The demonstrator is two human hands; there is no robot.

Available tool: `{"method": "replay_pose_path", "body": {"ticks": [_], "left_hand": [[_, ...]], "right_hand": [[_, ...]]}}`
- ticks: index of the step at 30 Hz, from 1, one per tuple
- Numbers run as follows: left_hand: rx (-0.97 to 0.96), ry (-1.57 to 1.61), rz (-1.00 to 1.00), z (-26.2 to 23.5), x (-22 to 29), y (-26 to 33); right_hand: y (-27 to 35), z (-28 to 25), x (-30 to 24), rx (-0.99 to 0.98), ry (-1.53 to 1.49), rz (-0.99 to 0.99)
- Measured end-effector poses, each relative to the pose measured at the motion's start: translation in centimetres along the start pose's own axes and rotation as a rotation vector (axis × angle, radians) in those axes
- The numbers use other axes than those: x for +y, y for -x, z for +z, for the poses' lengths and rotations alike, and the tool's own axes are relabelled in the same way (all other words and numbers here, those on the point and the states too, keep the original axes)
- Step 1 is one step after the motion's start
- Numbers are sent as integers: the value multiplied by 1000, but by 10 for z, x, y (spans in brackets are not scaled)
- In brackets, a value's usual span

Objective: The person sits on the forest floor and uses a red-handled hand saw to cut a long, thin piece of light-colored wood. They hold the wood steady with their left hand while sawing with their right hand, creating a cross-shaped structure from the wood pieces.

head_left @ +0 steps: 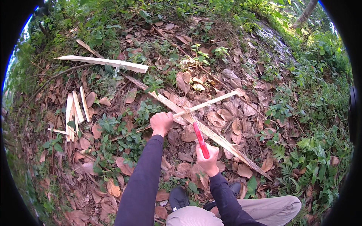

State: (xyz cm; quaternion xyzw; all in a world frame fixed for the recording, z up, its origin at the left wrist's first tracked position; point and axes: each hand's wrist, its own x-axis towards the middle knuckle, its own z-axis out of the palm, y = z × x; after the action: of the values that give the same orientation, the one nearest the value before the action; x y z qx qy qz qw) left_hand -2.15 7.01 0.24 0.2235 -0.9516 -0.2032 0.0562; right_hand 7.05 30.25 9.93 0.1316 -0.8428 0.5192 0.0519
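My left hand [162, 122] is closed around the near left end of a thin pale wood strip [213, 101]. That strip lies across a longer, wider wooden plank [222, 141], which runs diagonally over the leaves. In my right hand [207, 156] is a red-handled saw [200, 138], my fingers wrapped round its grip. Its narrow blade is seen nearly edge-on and meets the strip close to where strip and plank cross, a little right of my left hand. Whether the teeth have bitten into the wood cannot be made out.
Several short cut sticks [74, 109] lie in a loose pile at the left. A thick pale split piece of wood [105, 62] rests across the plank's far end. Dry brown leaves and low green plants cover the ground; my shoes [178, 198] are at the bottom.
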Motion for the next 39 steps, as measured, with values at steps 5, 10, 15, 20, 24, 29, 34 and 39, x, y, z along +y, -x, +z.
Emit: {"method": "replay_pose_path", "body": {"ticks": [5, 10, 15, 20, 24, 29, 34, 39], "left_hand": [[-45, 1, -36, 0, -4, 11], [-60, -5, -3, 0, 3, 11], [-102, 40, -50, -4, 4, 5], [-113, 28, -59, -2, 2, 15], [-149, 68, -72, -4, 4, 16], [-242, 43, -92, -12, 4, 11], [-254, 54, -96, -17, 7, -2], [-314, 99, -131, -26, 2, -17]], "right_hand": [[12, -8, -2, -9, -37, -9], [-25, -10, -37, 44, -127, 281], [13, -23, 25, -168, 61, -124], [26, -29, 25, -110, 68, -34], [29, -21, 9, -3, -4, 42], [30, -9, -26, 26, 13, 130], [64, -30, 3, -7, 68, -27], [43, -22, 3, -11, 19, 14]]}}
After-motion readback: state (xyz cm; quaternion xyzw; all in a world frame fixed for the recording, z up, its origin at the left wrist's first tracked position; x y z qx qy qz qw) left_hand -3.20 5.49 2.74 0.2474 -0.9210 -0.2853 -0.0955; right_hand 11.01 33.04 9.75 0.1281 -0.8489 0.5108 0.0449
